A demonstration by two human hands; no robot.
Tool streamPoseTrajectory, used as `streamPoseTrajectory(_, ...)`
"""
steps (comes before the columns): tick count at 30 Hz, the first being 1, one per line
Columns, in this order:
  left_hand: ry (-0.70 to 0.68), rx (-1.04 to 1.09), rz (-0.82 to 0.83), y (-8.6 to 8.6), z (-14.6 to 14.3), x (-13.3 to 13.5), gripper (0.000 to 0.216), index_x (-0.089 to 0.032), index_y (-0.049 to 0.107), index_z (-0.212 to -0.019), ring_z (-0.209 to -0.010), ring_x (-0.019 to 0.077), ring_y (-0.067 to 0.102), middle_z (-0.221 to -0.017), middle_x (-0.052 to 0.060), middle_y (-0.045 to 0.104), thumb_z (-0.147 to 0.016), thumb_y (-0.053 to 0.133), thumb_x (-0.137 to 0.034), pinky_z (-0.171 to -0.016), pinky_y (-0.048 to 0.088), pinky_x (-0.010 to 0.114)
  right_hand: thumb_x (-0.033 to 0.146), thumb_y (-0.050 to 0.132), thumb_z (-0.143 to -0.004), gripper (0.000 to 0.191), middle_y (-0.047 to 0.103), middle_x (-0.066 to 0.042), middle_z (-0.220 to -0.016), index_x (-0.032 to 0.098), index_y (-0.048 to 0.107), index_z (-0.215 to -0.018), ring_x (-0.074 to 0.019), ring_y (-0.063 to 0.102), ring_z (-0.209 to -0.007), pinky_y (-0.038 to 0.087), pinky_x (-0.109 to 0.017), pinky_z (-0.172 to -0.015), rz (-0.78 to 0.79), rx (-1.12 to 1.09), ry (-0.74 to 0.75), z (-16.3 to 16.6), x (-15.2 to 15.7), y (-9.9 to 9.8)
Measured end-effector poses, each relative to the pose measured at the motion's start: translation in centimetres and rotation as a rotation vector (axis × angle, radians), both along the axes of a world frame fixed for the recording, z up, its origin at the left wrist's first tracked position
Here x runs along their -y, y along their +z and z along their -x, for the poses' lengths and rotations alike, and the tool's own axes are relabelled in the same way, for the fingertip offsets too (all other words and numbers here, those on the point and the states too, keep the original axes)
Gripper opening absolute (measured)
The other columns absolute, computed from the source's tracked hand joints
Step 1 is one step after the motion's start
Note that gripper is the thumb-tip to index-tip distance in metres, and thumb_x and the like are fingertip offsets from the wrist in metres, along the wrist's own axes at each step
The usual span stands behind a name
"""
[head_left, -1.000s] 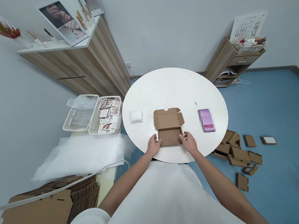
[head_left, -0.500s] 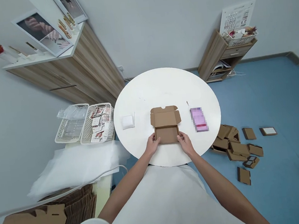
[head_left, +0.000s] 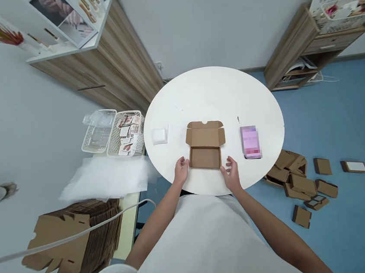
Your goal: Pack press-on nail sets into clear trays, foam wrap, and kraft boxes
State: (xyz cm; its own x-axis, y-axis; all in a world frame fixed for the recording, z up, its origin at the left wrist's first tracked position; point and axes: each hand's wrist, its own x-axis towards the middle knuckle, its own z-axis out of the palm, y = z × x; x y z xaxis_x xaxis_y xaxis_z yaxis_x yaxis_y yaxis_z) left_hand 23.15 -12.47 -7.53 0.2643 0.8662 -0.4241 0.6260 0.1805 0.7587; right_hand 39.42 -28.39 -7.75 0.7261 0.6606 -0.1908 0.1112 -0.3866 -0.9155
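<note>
My two bare hands frame an open brown cardboard box (head_left: 206, 157) at the near side of a round white table (head_left: 210, 94). The box stands with its shallow tray toward me and its flapped lid raised on the far side, the tray's brown bottom in plain sight. My left hand (head_left: 180, 172) is at the tray's left edge, fingers slightly curled and thumb apart from them, gripping nothing; whether it touches the cardboard I cannot tell. My right hand (head_left: 233, 177) is at the near right corner — fingers spread away from the thumb, the thumb's tip at the corner itself.

On the tabletop, a white packet (head_left: 159, 136) lies to the left of the box, and a purple item (head_left: 250, 140), blurred into blocks, lies to the right, with a small dark object (head_left: 238, 119) just beyond it. Off the table's left side sit two white baskets, one with clear plastic packaging (head_left: 98, 128), the other with printed cards (head_left: 128, 135). Nearer me are white translucent sheets (head_left: 108, 175) and a stack of flat brown cardboard (head_left: 62, 236). To the right — on the blue floor (head_left: 347, 123) — folded brown boxes (head_left: 301, 185) lie in a loose pile, several of them apart from it.
</note>
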Motion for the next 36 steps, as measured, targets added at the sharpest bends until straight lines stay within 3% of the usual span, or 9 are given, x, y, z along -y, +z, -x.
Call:
streamPoseTrajectory(3, 0.1, -0.03, -0.054, 0.0, 1.5, -1.4, 0.049, -0.016, 0.041, -0.122, -0.105, 0.0166, 0.053, -0.12, 0.012, 0.052, -0.085, 0.032, -0.047, -0.083, 0.045, 0.03, 0.039, 0.05, -0.074, 0.059, 0.037, -0.014, -0.124, 0.02, 0.03, -0.126, -0.0253, 0.04, -0.111, 0.04, -0.044, -0.085, -0.1, 0.237, 0.051, 1.3, -0.3, 1.3)
streamPoseTrajectory(6, 0.183, -0.071, -0.142, 0.2, 3.6, -4.4, 0.045, -0.017, 0.044, -0.118, -0.102, 0.0168, 0.054, -0.116, 0.012, 0.054, -0.084, 0.037, -0.045, -0.082, 0.045, 0.03, 0.032, 0.05, -0.075, 0.043, 0.038, -0.012, -0.124, 0.022, 0.043, -0.116, -0.0274, 0.035, -0.117, 0.032, -0.048, -0.094, -0.145, 0.393, 0.192, 3.2, -2.9, 3.5)
streamPoseTrajectory(8, 0.239, -0.091, -0.199, 0.4, 4.9, -7.0, 0.044, -0.017, 0.045, -0.117, -0.101, 0.0177, 0.054, -0.116, 0.013, 0.053, -0.082, 0.042, -0.044, -0.082, 0.045, 0.031, 0.03, 0.048, -0.076, 0.034, 0.039, -0.011, -0.124, 0.023, 0.05, -0.109, -0.0277, 0.036, -0.117, 0.03, -0.048, -0.096, -0.11, 0.4, 0.328, 4.8, -6.0, 4.9)
streamPoseTrajectory(11, 0.305, -0.086, -0.219, 0.6, 6.3, -11.4, 0.047, -0.017, 0.043, -0.119, -0.102, 0.0183, 0.054, -0.118, 0.013, 0.051, -0.081, 0.045, -0.043, -0.083, 0.045, 0.031, 0.029, 0.043, -0.078, 0.041, 0.045, -0.009, -0.12, 0.024, 0.044, -0.119, -0.0235, 0.042, -0.112, 0.037, -0.042, -0.093, -0.068, 0.219, 0.5, 7.0, -11.7, 5.8)
streamPoseTrajectory(15, 0.33, -0.06, -0.164, 0.1, 7.1, -16.8, 0.055, -0.012, 0.038, -0.125, -0.106, 0.0209, 0.051, -0.122, 0.016, 0.048, -0.078, 0.048, -0.04, -0.089, 0.041, 0.034, 0.033, 0.042, -0.079, 0.048, 0.046, -0.009, -0.121, 0.023, 0.037, -0.126, -0.0186, 0.051, -0.099, 0.043, -0.035, -0.084, 0.068, -0.043, 0.433, 8.9, -19.1, 3.7)
streamPoseTrajectory(20, 0.205, -0.018, -0.119, -0.9, 6.9, -21.1, 0.058, -0.011, 0.035, -0.129, -0.101, 0.0182, 0.054, -0.12, 0.014, 0.05, -0.078, 0.051, -0.034, -0.089, 0.041, 0.031, 0.035, 0.045, -0.076, 0.048, 0.05, -0.01, -0.114, 0.019, 0.042, -0.122, -0.0191, 0.052, -0.094, 0.042, -0.036, -0.084, 0.189, -0.069, 0.332, 9.2, -25.4, 0.3)
streamPoseTrajectory(22, 0.155, 0.004, -0.11, -1.0, 6.6, -21.9, 0.059, -0.009, 0.032, -0.131, -0.096, 0.0169, 0.056, -0.116, 0.014, 0.053, -0.079, 0.05, -0.03, -0.086, 0.042, 0.029, 0.036, 0.046, -0.076, 0.048, 0.05, -0.01, -0.114, 0.018, 0.043, -0.12, -0.0188, 0.052, -0.091, 0.042, -0.036, -0.083, 0.213, -0.08, 0.309, 9.2, -27.0, -0.2)
streamPoseTrajectory(28, -0.032, 0.114, -0.044, -1.4, 5.8, -22.0, 0.041, -0.012, 0.05, -0.117, -0.093, 0.0179, 0.058, -0.11, 0.011, 0.059, -0.077, 0.051, -0.024, -0.087, 0.041, 0.03, 0.03, 0.048, -0.071, 0.043, 0.054, -0.007, -0.111, 0.018, 0.049, -0.113, -0.015, 0.054, -0.078, 0.045, -0.032, -0.075, 0.189, -0.208, 0.278, 10.3, -29.6, 0.2)
streamPoseTrajectory(36, -0.025, 0.429, 0.276, -1.1, 6.7, -20.7, 0.032, -0.014, 0.06, -0.103, -0.089, 0.0205, 0.06, -0.099, 0.009, 0.065, -0.073, 0.053, -0.022, -0.08, 0.044, 0.032, 0.025, 0.055, -0.065, 0.038, 0.06, -0.006, -0.101, 0.019, 0.052, -0.103, -0.0162, 0.057, -0.082, 0.046, -0.028, -0.066, 0.175, -0.531, 0.172, 10.5, -28.0, 1.1)
